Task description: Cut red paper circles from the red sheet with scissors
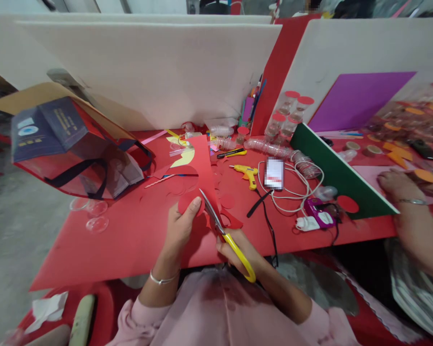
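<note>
My left hand pinches a sheet of red paper near its lower edge, where a round shape is partly cut out. My right hand grips yellow-handled scissors, whose metal blades point up and left into the paper beside my left thumb. Several red paper circles and offcuts lie on the red table just past the blades.
A yellow glue gun, a phone with white cables and a purple gadget lie to the right. A shopping bag lies on its side at left. Another person's hand rests beside a green board. White partitions stand behind.
</note>
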Motion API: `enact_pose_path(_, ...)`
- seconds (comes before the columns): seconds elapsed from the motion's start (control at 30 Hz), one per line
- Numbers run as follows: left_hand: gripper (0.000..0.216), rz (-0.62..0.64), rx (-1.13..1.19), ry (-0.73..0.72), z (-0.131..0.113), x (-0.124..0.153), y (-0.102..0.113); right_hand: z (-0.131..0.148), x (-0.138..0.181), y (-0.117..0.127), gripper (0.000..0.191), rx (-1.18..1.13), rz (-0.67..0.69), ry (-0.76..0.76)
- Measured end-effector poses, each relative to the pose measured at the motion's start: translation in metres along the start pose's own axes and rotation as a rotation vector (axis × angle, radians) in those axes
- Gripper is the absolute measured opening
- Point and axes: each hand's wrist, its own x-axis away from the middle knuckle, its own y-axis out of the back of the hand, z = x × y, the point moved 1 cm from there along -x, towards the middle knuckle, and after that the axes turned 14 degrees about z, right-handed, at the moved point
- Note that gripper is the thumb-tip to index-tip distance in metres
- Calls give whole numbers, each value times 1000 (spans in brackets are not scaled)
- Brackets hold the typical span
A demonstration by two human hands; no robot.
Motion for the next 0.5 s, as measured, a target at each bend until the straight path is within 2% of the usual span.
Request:
enact_pose_path(0.17, 32, 42, 7, 28, -1, 0, 5, 2, 1, -1, 18, 20, 12, -6)
enact_pose_path(0.5, 36, 133, -78, -44, -6, 0, 9, 11, 7, 1, 20, 31, 29, 62)
